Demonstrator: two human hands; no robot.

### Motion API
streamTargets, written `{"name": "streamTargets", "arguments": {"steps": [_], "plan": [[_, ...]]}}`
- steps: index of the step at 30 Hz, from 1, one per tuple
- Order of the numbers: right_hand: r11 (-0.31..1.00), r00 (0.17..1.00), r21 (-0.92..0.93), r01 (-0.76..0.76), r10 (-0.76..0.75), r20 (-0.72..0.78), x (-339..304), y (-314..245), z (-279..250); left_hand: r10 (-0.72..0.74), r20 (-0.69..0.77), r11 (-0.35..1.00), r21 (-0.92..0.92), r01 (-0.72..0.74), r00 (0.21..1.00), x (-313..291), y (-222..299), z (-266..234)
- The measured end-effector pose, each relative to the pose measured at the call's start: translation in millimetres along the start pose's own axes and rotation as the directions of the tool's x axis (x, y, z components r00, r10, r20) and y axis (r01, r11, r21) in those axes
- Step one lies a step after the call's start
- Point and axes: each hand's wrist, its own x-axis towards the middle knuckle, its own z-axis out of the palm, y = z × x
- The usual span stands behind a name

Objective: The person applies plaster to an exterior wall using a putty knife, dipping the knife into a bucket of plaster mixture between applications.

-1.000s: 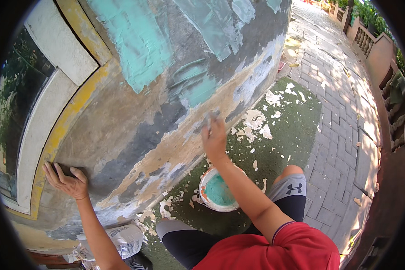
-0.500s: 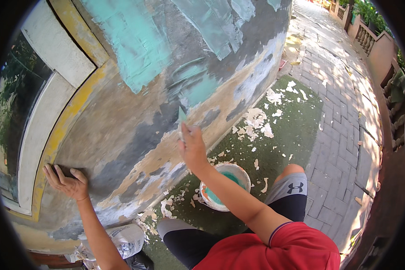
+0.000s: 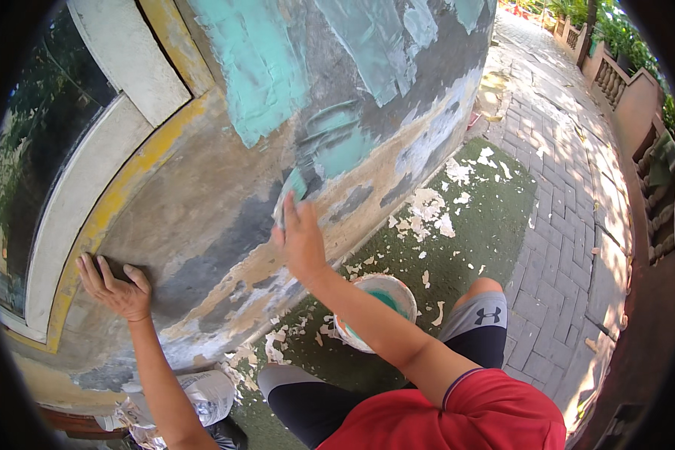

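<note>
My right hand (image 3: 303, 238) is closed round a putty knife (image 3: 295, 183) whose blade carries teal filler. The blade lies at or very close to the wall (image 3: 202, 206), just below a fresh teal patch (image 3: 337, 142); I cannot tell whether it touches. My fingers hide most of the handle. Fingers spread, my left hand (image 3: 117, 288) leans flat against the bare wall beside the yellow window edge. Under my right forearm stands a white bucket (image 3: 408, 291) with teal filler inside, partly covered by the arm.
A window with a white frame (image 3: 90, 180) is set in the wall at left. Flakes of old paint (image 3: 427, 214) litter the green mat (image 3: 495, 217). Grey paving (image 3: 555, 247) runs along the right, beside a balustrade (image 3: 611, 79). A white sack (image 3: 208, 394) lies at lower left.
My right hand and the putty knife have moved a little left on the wall, and the blade has tilted. The view has shifted slightly. My left hand stays on the wall.
</note>
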Motion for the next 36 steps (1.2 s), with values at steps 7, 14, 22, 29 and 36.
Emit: {"name": "streamTargets", "arguments": {"steps": [7, 14, 22, 29, 36], "plan": [[0.984, 0.971, -0.137, -0.113, 0.080, -0.224, 18, 54, -56, -0.033, 0.000, 0.999, -0.023, 0.033, 0.999, 1, -3, -2], [0.915, 0.971, -0.369, -0.164, 0.083, -0.225, 71, 79, -29, -0.059, -0.012, 0.997, -0.056, 0.058, 0.998, 1, 2, 4], [0.994, 0.991, -0.104, 0.043, -0.056, -0.118, 26, -14, -37, -0.045, -0.009, 0.999, -0.020, 0.045, 0.999, -4, -5, -2], [0.937, 0.956, -0.310, -0.162, 0.071, -0.286, 115, 63, -75, -0.062, -0.002, 0.997, -0.046, 0.062, 0.998, -1, -1, -1], [0.989, 0.989, -0.110, 0.102, -0.114, -0.099, 61, -38, -7, -0.070, 0.004, 0.996, -0.051, 0.070, 0.998, -3, 0, 0]]}}
